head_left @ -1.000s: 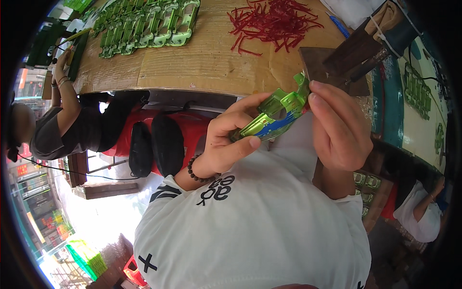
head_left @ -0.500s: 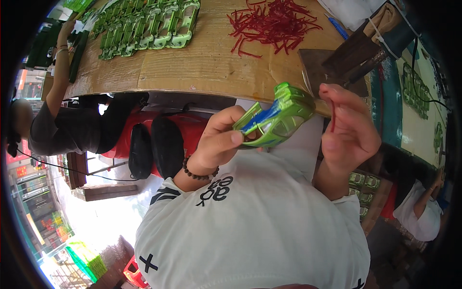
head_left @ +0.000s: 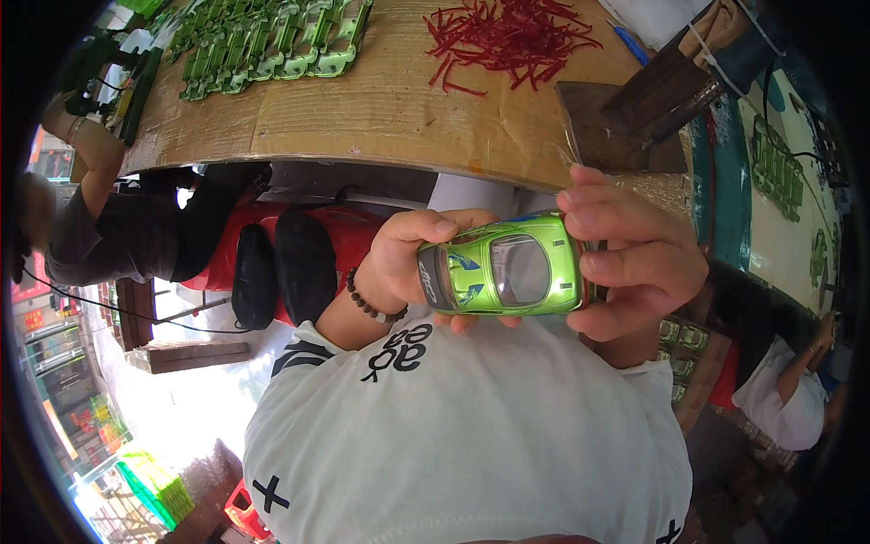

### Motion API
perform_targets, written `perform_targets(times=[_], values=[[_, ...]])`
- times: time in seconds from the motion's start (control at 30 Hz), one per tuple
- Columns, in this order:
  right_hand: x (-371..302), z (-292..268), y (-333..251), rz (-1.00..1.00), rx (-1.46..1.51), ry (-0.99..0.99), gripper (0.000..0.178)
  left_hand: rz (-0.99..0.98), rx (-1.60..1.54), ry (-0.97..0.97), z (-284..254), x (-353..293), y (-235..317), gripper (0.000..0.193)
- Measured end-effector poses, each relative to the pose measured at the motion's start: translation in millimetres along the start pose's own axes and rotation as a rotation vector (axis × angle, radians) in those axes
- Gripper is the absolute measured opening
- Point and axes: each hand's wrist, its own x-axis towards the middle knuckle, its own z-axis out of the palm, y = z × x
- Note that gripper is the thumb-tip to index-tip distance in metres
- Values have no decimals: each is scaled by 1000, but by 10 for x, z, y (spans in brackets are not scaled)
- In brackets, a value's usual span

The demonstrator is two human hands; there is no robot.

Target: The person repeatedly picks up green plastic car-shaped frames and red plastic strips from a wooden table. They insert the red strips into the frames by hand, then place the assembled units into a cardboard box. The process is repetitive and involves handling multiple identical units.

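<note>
A shiny green toy car body with blue markings and a dark window lies level in front of my chest, its roof side showing. My left hand, with a beaded bracelet at the wrist, is closed around its left end, fingertips showing below. At the other end my right hand is bent around the body, thumb and fingers touching its edge. A little red shows at that end, between the body and my right fingers; most of it is hidden.
On the table lie a pile of thin red strips and rows of green car bodies. A dark metal device stands at the table's right, near a blue pen. Another person sits at left.
The car body has turned from its open underside to its roof side. My right hand, apart before with a red strip in its fingers, has come in onto the body's right end.
</note>
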Motion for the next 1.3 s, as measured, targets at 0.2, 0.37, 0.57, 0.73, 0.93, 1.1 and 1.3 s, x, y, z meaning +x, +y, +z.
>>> perform_targets(times=[0.2, 0.37, 0.57, 0.73, 0.93, 1.1, 1.3], values=[[13, 60, 15, 47, 72, 142, 36, 25, -31, 99, 60, 8, -26, 53], [32, 81, -25, 57, 60, 117, 36, 73, 31, -34, -1, 8, -20, 47], [-89, 136, -78, 23, -307, 117, 44, 136, 97, 35, 42, 1, -6, 39], [-442, 463, -38, 320, -262, 441, 54, 509, 1039, 527, 365, -11, -85, 30], [-409, 907, 80, 575, 473, 990, 65, 428, 2198, 763, 635, 333, -212, 42], [-397, 561, -55, 643, 1110, 1122, 40, 243, 1794, 490, 910, 354, 10, 68], [-520, 163, 32, 464, 1863, 1172, 40, 620, 1585, 550, 384, 803, 155, 62]])
